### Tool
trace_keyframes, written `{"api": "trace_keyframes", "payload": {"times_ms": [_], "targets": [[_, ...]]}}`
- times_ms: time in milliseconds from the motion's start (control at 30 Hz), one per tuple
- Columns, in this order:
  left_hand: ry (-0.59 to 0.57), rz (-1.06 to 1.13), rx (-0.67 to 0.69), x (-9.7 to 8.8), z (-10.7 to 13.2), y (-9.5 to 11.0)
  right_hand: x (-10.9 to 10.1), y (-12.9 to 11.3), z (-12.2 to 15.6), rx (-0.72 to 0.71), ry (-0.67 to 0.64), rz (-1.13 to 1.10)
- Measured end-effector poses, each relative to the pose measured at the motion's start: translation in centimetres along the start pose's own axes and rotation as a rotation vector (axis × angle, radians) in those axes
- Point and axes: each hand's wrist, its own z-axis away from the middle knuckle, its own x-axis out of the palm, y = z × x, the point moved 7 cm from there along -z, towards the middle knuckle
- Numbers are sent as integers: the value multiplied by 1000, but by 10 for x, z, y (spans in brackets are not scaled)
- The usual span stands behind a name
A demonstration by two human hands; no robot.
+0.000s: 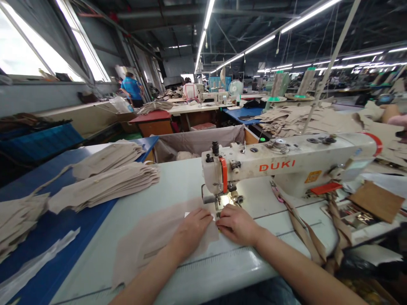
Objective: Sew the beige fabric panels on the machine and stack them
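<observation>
One beige fabric piece [152,241] lies flat near the front edge of the sewing table [178,186], its right end under the needle of the single sewing machine [286,165]. The left hand [192,228] presses on it, fingers flat; the right hand [237,223] pinches its edge. Two fabric stacks [108,178] sit at the table's left edge, bare tabletop between.

Matt cloth on a smooth table

The beige fabric piece [152,237] looks soft and matt; the table top [178,186] is smooth, the sewing machine [286,163] glossy painted metal.
</observation>
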Motion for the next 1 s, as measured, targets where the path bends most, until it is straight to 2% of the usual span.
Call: {"api": "trace_keyframes", "payload": {"times_ms": [433, 700, 1000], "targets": [[170, -16, 59, -3, -2, 6, -2, -1, -2, -1, -22, 25], [107, -36, 49, 4, 2, 3, -1, -1, -2, 4, -20, 34], [115, -35, 75, 9, 0, 2, -1, 4, -4, 60, -11, 64]]}}
